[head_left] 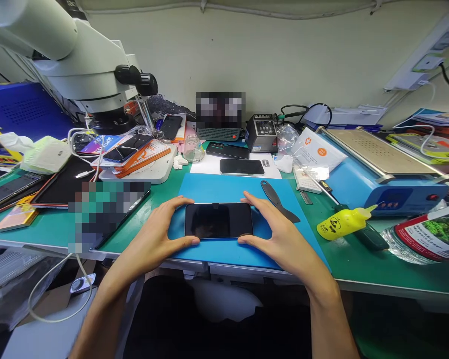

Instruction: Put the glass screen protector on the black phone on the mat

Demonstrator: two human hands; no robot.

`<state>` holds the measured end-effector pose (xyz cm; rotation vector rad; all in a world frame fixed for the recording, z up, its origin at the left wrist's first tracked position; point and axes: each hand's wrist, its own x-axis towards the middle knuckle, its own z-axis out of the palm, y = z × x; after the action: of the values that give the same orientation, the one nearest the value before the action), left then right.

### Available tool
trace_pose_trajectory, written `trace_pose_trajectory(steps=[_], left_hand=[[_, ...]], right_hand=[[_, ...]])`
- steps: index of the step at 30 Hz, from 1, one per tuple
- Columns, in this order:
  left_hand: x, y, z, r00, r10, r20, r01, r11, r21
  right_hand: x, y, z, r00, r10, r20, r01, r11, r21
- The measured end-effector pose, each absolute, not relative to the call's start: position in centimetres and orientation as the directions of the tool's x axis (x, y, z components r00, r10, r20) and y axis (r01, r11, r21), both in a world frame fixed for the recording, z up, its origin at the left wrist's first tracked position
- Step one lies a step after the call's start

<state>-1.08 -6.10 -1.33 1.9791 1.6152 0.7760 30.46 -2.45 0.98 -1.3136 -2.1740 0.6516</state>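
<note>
The phone (218, 220) lies flat, dark screen up, on the blue mat (224, 192) at the tabletop's (377, 269) near edge. The left hand (155, 239) and right hand (280, 234) each clasp one short end between thumb and fingers. A black pry tool (279, 201) lies untouched just beside the right hand; the phone looks whole and unopened.

At the centre of the frame a dark smartphone (218, 220) lies flat, screen up, on a blue work mat (224, 192). The left hand (160, 234) grips its left end and the right hand (277, 230) its right end (thumbs on the near edge). A black pry tool (279, 200) lies just right of the right hand, a yellow squeeze bottle (344, 222) farther right.
</note>
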Motion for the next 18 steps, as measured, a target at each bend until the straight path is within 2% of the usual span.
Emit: trace_pose_trajectory(steps=[9, 13, 18], left_hand=[[-0.6, -6.1, -0.6, 0.140, 0.979, 0.146, 0.686, -0.203, 0.698], [-0.5, -5.8, -0.4, 0.176, 0.966, 0.188, 0.705, -0.257, 0.661], [-0.6, -5.8, -0.4, 0.153, 0.975, 0.164, 0.766, -0.222, 0.603]], right_hand=[[30.5, -2.4, 0.9, -0.418, 0.885, 0.206, 0.671, 0.454, -0.587], [30.9, -1.7, -0.2, -0.409, 0.878, 0.249, 0.699, 0.477, -0.533], [30.9, -1.2, -1.0, -0.398, 0.878, 0.267, 0.705, 0.479, -0.523]])
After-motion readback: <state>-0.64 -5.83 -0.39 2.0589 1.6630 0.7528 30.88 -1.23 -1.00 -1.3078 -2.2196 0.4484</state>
